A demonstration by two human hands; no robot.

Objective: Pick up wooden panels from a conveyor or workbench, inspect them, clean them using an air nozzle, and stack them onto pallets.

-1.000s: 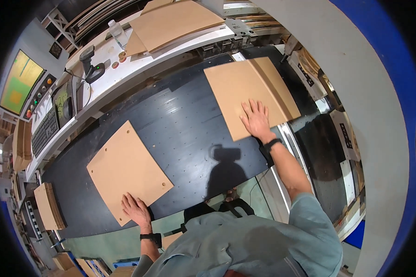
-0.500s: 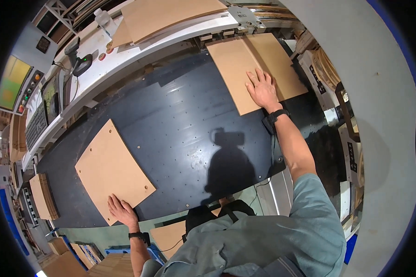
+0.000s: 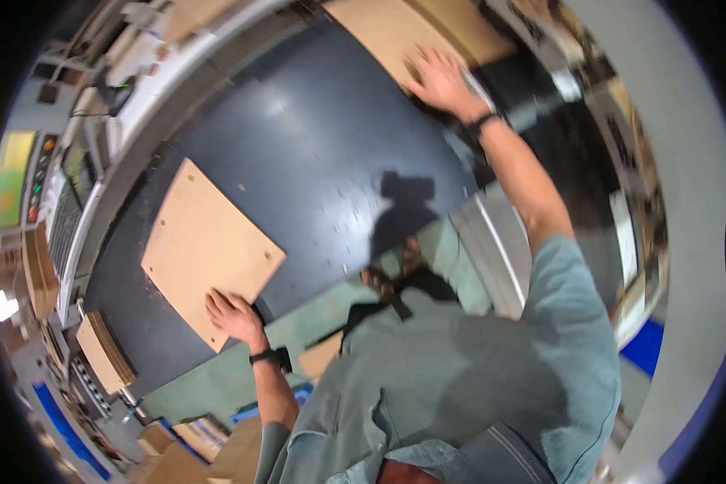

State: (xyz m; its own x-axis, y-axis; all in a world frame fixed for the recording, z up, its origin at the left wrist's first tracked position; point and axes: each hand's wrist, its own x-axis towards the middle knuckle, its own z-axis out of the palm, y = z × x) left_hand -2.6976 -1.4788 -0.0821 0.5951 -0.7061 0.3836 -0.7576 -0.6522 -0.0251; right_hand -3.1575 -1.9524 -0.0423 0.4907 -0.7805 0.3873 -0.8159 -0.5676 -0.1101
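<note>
My left hand (image 3: 234, 315) lies flat with its fingers spread on the near edge of a tan board (image 3: 210, 250). Small holes show near that board's corners, and it rests on a dark table (image 3: 298, 145). At the far right, my outstretched right hand (image 3: 444, 81) has its fingers apart on the near part of another tan board (image 3: 383, 32). A second board (image 3: 460, 28) adjoins this one on its right; blur hides how the two meet. Both wrists carry black bands.
A stack of narrow tan boards (image 3: 105, 355) stands at the table's left end. Along the far left runs a white ledge (image 3: 149, 97) with a keyboard (image 3: 66, 230) and a scanner on a stand. Machine parts border the right side. A grey column (image 3: 686, 202) rises there.
The whole view has shifted and blurred, so the far boards sit higher in it. My right hand is now closer to its board's near edge. My left hand stays on the holed board.
</note>
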